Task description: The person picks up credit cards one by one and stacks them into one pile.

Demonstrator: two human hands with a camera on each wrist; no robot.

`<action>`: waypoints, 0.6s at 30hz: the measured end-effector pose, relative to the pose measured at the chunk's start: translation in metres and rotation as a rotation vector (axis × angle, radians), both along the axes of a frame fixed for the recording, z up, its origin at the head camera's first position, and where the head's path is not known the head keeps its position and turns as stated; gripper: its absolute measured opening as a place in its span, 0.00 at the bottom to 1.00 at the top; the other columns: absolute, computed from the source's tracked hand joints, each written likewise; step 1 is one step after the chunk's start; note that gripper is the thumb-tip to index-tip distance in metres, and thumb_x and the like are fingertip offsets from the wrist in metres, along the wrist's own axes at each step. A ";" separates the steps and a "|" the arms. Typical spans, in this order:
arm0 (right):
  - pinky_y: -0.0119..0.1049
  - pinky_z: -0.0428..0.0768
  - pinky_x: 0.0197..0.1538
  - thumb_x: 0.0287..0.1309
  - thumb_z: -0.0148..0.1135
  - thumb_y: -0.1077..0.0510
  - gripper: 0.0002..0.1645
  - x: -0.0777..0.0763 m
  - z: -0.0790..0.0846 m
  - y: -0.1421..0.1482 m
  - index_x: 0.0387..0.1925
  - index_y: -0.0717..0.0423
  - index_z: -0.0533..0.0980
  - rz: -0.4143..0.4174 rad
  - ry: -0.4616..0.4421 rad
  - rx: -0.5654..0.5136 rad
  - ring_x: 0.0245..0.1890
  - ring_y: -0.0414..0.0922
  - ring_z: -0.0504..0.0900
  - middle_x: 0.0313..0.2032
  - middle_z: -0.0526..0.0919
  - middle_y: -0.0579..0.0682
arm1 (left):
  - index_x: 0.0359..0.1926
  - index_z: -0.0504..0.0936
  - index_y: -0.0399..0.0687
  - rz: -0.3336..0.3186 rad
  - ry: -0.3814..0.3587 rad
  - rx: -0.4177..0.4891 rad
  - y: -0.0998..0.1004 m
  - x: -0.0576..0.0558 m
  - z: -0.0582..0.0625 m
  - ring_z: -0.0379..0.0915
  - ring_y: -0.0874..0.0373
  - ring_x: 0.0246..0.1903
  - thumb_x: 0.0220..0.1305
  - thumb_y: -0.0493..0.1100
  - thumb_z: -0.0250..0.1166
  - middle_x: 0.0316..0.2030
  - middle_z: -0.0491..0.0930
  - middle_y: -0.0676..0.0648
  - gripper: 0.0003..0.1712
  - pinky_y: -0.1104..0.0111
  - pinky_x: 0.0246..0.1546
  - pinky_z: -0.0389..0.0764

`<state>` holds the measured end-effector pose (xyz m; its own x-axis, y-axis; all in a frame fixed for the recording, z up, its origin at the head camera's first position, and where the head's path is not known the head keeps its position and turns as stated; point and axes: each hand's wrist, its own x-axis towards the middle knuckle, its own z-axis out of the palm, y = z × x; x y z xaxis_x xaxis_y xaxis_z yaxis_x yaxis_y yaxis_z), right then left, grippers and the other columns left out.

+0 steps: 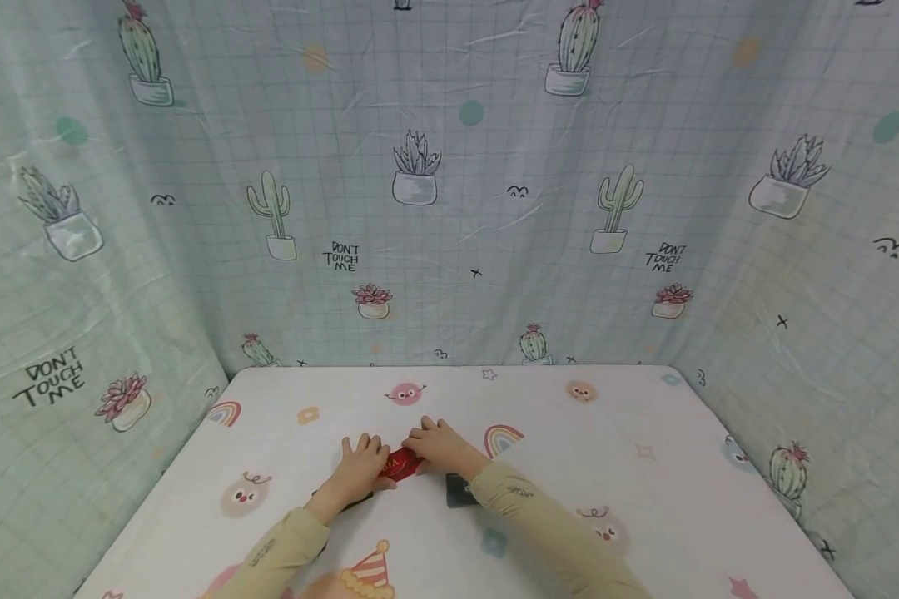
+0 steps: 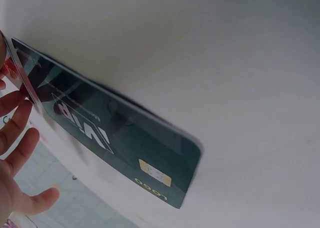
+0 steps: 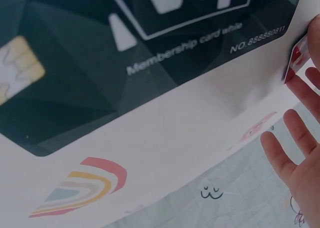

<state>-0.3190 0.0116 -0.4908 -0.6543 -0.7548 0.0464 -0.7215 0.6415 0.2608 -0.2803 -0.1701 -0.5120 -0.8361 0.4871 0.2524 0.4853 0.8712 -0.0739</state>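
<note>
A red card point(image 1: 400, 465) lies between my two hands over the middle of the table. My left hand point(image 1: 361, 467) grips its left end, and my right hand point(image 1: 440, 447) holds its right end. Each wrist view catches only a sliver of the red card point(image 2: 11, 72) beside the fingers. Under my left wrist is a dark green card point(image 1: 357, 502), mostly hidden in the head view; the left wrist view shows "VIP" and a chip on this card point(image 2: 120, 128). Another dark VIP card point(image 1: 460, 491) lies below my right wrist, partly covered by the sleeve.
The white tabletop point(image 1: 569, 449) carries printed rainbows, faces and stars. Hanging cloth point(image 1: 472, 225) with cactus prints encloses its back and both sides.
</note>
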 end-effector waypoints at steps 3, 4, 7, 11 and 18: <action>0.33 0.71 0.44 0.46 0.60 0.38 0.28 -0.001 0.000 0.000 0.51 0.38 0.71 0.002 0.013 -0.001 0.42 0.38 0.66 0.45 0.76 0.36 | 0.37 0.73 0.39 -0.004 -0.010 0.011 0.000 -0.001 0.000 0.62 0.49 0.38 0.43 0.59 0.66 0.32 0.71 0.42 0.30 0.43 0.38 0.64; 0.33 0.71 0.44 0.47 0.60 0.38 0.28 -0.001 0.000 0.000 0.51 0.39 0.71 0.003 0.018 0.002 0.42 0.38 0.66 0.45 0.76 0.37 | 0.37 0.73 0.38 -0.003 -0.013 0.016 0.000 -0.001 0.000 0.62 0.49 0.38 0.43 0.59 0.66 0.32 0.71 0.43 0.30 0.43 0.39 0.64; 0.33 0.71 0.45 0.47 0.59 0.38 0.28 0.000 -0.001 0.000 0.51 0.39 0.71 0.000 0.036 0.015 0.42 0.38 0.66 0.44 0.75 0.38 | 0.38 0.73 0.39 -0.002 -0.009 0.015 -0.001 -0.001 0.000 0.62 0.49 0.38 0.44 0.59 0.66 0.33 0.71 0.43 0.30 0.43 0.39 0.63; 0.33 0.72 0.46 0.47 0.59 0.37 0.29 -0.001 -0.002 0.000 0.51 0.40 0.70 -0.007 0.045 0.035 0.42 0.39 0.65 0.44 0.75 0.39 | 0.37 0.73 0.40 -0.012 0.024 0.007 -0.002 0.000 -0.001 0.63 0.49 0.38 0.44 0.59 0.66 0.32 0.71 0.44 0.29 0.44 0.39 0.63; 0.32 0.71 0.44 0.48 0.58 0.36 0.30 0.002 -0.002 0.002 0.53 0.41 0.69 0.003 0.069 0.049 0.42 0.39 0.66 0.45 0.74 0.40 | 0.37 0.74 0.40 -0.032 0.076 -0.010 -0.004 0.002 -0.003 0.64 0.50 0.37 0.44 0.61 0.65 0.31 0.71 0.44 0.30 0.45 0.39 0.64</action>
